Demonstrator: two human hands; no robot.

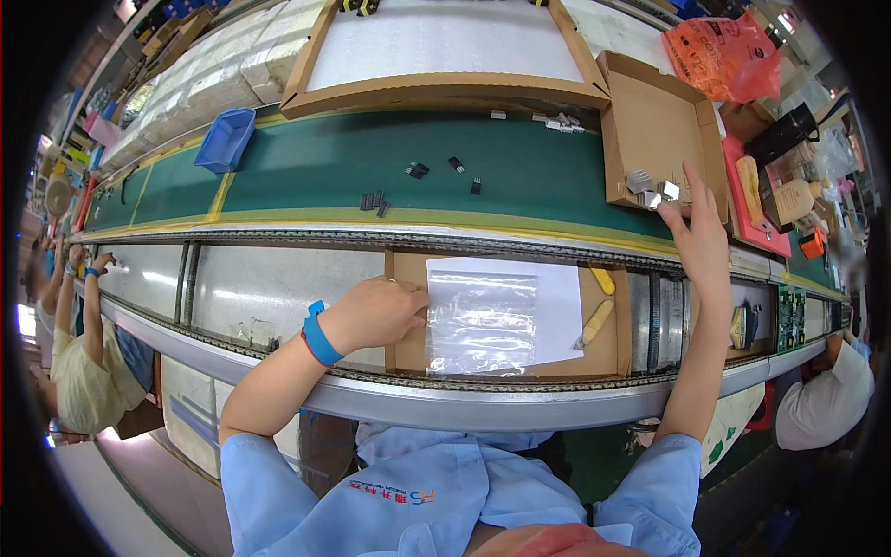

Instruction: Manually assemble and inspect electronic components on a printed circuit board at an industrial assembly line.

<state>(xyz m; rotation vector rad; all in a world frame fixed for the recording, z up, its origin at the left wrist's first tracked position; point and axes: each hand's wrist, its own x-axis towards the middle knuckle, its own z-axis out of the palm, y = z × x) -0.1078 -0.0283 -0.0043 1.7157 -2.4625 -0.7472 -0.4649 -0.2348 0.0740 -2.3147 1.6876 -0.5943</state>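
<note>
My right hand (701,232) reaches to the front of a shallow cardboard box (654,107) at the right, thumb and fingers apart. Beside its fingertips lie silver finned metal pieces (639,182), like small heat sinks. My left hand (382,314), with a blue wrist strap (318,336), is closed at the left edge of a clear plastic bag (483,316); whatever its curled fingers hold is hidden. The bag lies over a white paper sheet (559,311) in a cardboard tray (608,357). Two yellow-handled cutters (596,323) lie at the tray's right side.
Small black components (374,201) are scattered on the green bench (316,167), near a blue bin (225,139). White pieces (559,122) sit at the back. A metal rail (464,404) runs before me. Green circuit boards (792,317) stand at the right; co-workers are at both sides.
</note>
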